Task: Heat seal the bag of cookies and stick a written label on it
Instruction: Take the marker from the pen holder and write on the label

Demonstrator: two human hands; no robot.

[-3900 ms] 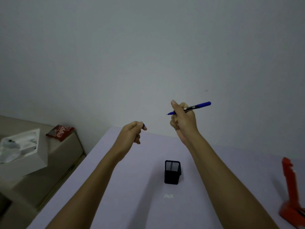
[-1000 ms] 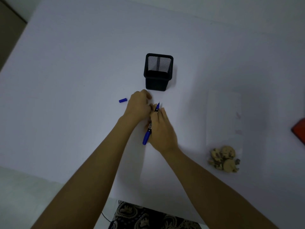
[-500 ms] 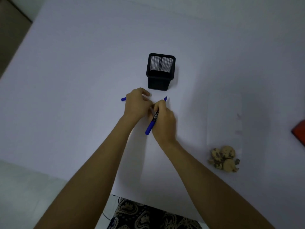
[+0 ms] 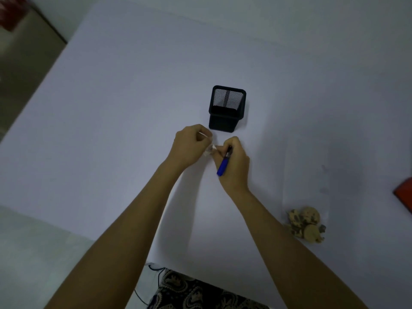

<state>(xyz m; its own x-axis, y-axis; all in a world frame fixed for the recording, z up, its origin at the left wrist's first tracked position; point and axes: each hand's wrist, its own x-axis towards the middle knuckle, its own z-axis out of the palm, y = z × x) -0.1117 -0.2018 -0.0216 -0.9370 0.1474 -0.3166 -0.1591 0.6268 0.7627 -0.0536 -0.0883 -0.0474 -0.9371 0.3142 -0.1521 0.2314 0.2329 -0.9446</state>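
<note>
Between hands: label (image 4: 208, 150) mostly hidden | pen (image 4: 223, 165) tip hidden

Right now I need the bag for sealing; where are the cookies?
In the head view, the cookies lie on the table at lower right, right of the right forearm and nearer than the black mesh pen holder.

The pen's (image 4: 223, 164) tip is hidden inside the right hand (image 4: 234, 166), and the small white label (image 4: 209, 150) shows only as a blurred scrap between the 2 hands, any writing too small to read. The left hand (image 4: 189, 146) covers part of it. A red object (image 4: 404, 195) is cut off by the right edge. The clear bag (image 4: 307, 175) around the cookies (image 4: 305, 224) is barely visible against the table (image 4: 111, 130).
</note>
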